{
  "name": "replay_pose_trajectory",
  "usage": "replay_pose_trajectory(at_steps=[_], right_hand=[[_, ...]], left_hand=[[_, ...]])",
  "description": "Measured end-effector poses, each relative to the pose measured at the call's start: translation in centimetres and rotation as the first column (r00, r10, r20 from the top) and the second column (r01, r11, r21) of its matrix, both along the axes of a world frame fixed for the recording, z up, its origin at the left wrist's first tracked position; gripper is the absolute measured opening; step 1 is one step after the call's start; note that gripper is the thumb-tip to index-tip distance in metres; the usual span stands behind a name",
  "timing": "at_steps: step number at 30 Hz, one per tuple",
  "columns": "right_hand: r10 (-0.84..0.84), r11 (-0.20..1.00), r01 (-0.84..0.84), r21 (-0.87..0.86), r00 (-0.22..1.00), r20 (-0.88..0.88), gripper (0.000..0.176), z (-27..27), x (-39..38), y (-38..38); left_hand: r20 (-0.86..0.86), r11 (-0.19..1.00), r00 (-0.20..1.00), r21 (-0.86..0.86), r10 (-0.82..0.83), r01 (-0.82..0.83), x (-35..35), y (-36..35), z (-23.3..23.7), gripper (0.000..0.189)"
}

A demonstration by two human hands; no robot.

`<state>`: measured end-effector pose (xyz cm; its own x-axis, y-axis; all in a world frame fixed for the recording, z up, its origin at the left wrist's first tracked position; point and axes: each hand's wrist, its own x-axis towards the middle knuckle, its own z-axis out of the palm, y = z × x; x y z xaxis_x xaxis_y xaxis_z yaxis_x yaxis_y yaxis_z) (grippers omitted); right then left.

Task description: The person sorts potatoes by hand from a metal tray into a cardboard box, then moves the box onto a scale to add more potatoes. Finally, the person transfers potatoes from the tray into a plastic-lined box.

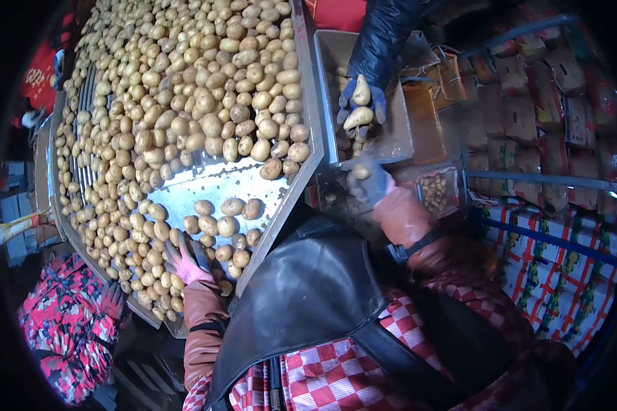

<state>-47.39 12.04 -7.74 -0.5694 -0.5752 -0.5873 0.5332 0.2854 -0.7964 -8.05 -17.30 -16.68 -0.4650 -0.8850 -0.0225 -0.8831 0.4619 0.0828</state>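
Note:
Many pale yellow potatoes [206, 99] cover the metal sorting table [236, 186]. My left hand [188, 263], in a pink and grey glove, lies among the potatoes near the table's front edge, its fingers stretched apart. Out past the table's right edge, my right hand [370, 183] is gloved too and smeared by motion. A potato [360, 171] shows at its fingers. Just beyond it stands an open carton [395, 140] with some potatoes inside. Over that carton, a co-worker's gloved hand [377, 103] has two potatoes on it.
The table's raised metal rim [311, 103] runs between my hands. A smaller container of potatoes [433, 194] sits right of my right hand. Stacked printed cartons [555, 274] and blue rails [548, 179] fill the right side. Another person in a patterned jacket [68, 322] is at the lower left.

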Motion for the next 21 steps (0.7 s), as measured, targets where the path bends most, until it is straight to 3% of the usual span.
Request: replay_pose_trajectory(at_steps=[1, 2, 3, 4, 6, 7, 9, 11, 13, 14, 15, 17, 18, 19, 21], right_hand=[[-0.27, 0.961, 0.257, 0.104, 0.953, 0.136, 0.047, -0.6, -1.4, 1.9], [-0.38, 0.907, 0.344, 0.241, 0.917, 0.122, 0.051, -0.5, -2.6, 4.3], [-0.474, 0.861, 0.445, 0.245, 0.877, 0.075, 0.05, -0.9, -4.4, 7.1], [-0.678, 0.731, 0.65, 0.21, 0.727, 0.11, 0.046, -0.2, -4.8, 9.3], [-0.82, 0.541, 0.841, -0.027, 0.534, 0.209, 0.049, -17.8, -11.9, 28.0], [-0.889, 0.391, 0.919, -0.055, 0.392, 0.237, 0.049, -10.8, -9.7, 26.5], [-0.923, 0.279, 0.953, -0.118, 0.3, 0.241, 0.048, -7.1, -7.3, 26.1], [-0.906, 0.327, 0.928, -0.178, 0.361, 0.221, 0.048, -5.0, -6.1, 23.7], [-0.844, 0.501, 0.843, -0.198, 0.526, 0.105, 0.049, -3.5, -5.8, 19.1], [-0.785, 0.615, 0.773, -0.158, 0.619, -0.024, 0.049, -2.7, -6.2, 16.4], [-0.621, 0.755, 0.655, 0.032, 0.73, -0.284, 0.049, -3.3, -8.0, 13.8], [-0.565, 0.809, 0.588, -0.027, 0.762, -0.317, 0.047, -4.2, -10.1, 9.3], [-0.69, 0.709, 0.641, -0.293, 0.717, -0.1, 0.042, -4.3, -10.5, 7.0], [-0.711, 0.683, 0.676, -0.277, 0.702, -0.04, 0.045, 0.0, -9.8, 2.4], [-0.52, 0.852, 0.45, -0.268, 0.788, -0.33, 0.043, 0.0, -11.0, 0.3]], left_hand=[[0.012, 1.0, 1.0, 0.003, 0.006, -0.006, 0.0, 0.0, 0.1, 0.055], [-0.008, 1.0, 1.0, -0.02, -0.004, 0.004, 0.2, 0.0, -0.4, 0.055], [-0.009, 1.0, 1.0, -0.019, -0.015, 0.015, 0.2, 0.1, -0.1, 0.055], [0.006, 0.999, 1.0, -0.032, -0.013, 0.013, 0.0, 0.2, 0.1, 0.053], [0.013, 1.0, 1.0, 0.009, 0.001, -0.001, -0.1, 0.1, 0.4, 0.053], [0.005, 1.0, 1.0, 0.006, -0.002, 0.002, -0.1, 0.0, 0.4, 0.053], [-0.001, 0.999, 1.0, 0.03, 0.015, -0.015, 0.1, 0.0, 0.0, 0.053], [0.016, 0.999, 1.0, 0.033, 0.015, -0.015, -0.2, 0.1, 0.4, 0.052], [0.011, 0.999, 1.0, 0.05, 0.008, -0.008, -0.4, 0.1, 0.8, 0.052], [0.011, 0.999, 1.0, 0.048, 0.004, -0.005, -0.4, 0.1, 0.8, 0.052], [-0.005, 0.999, 1.0, 0.049, 0.007, -0.006, -0.4, 0.2, 0.8, 0.052], [-0.022, 0.999, 1.0, 0.043, 0.007, -0.006, -0.3, 0.1, 0.6, 0.053], [-0.04, 0.999, 0.999, 0.038, 0.002, -0.001, -0.1, 0.1, 0.4, 0.053], [-0.057, 0.999, 0.998, 0.035, -0.002, 0.004, 0.1, 0.1, 0.1, 0.053], [-0.058, 1.0, 0.998, 0.018, -0.003, 0.004, 0.2, 0.1, -0.2, 0.053]])
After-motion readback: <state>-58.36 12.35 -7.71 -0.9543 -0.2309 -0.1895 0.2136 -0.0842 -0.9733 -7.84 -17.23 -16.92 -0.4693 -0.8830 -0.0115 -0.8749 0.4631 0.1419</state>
